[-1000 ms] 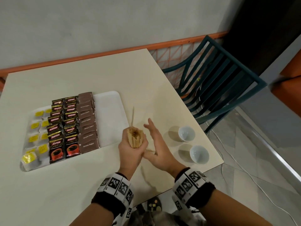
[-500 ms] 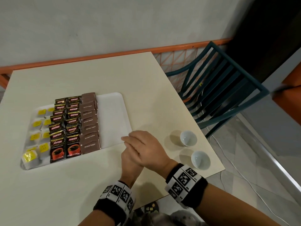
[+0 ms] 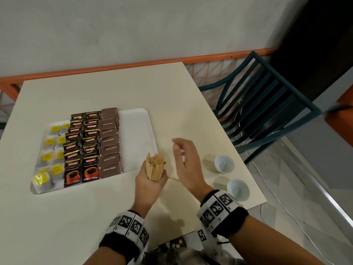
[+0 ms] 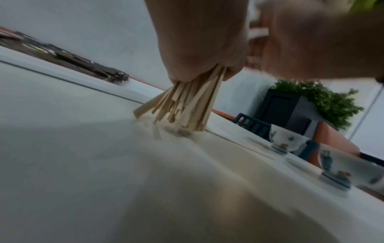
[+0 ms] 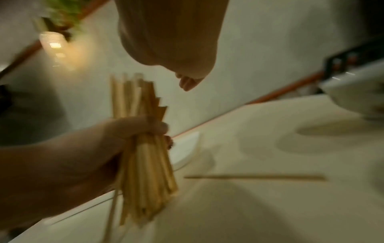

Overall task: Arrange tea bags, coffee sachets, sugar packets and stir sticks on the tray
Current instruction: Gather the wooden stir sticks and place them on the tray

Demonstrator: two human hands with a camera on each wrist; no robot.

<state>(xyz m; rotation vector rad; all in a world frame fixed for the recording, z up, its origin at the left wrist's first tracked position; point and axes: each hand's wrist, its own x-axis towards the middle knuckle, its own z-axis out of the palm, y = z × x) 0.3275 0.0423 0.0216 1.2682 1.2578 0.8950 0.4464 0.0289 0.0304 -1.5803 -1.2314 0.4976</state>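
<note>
My left hand point(image 3: 148, 180) grips a bundle of wooden stir sticks point(image 3: 155, 166) upright, their lower ends point(image 4: 187, 106) resting on the table just right of the tray's near corner. My right hand point(image 3: 184, 161) hovers beside the bundle with relaxed fingers and holds nothing. One loose stir stick point(image 5: 255, 177) lies on the table under it. The white tray point(image 3: 135, 131) carries rows of tea bags point(image 3: 51, 155), coffee sachets point(image 3: 82, 150) and brown sugar packets point(image 3: 110, 148); its right strip is bare.
Two small white cups point(image 3: 223, 163) point(image 3: 237, 189) stand near the table's right edge, close to my right hand. A dark green chair point(image 3: 267, 111) is beyond that edge. The wall and an orange rail lie behind the table.
My right hand, which lay over the top of the bundle half a second ago, has lifted off to the right. The one stick that stood above the bundle a second ago no longer sticks out.
</note>
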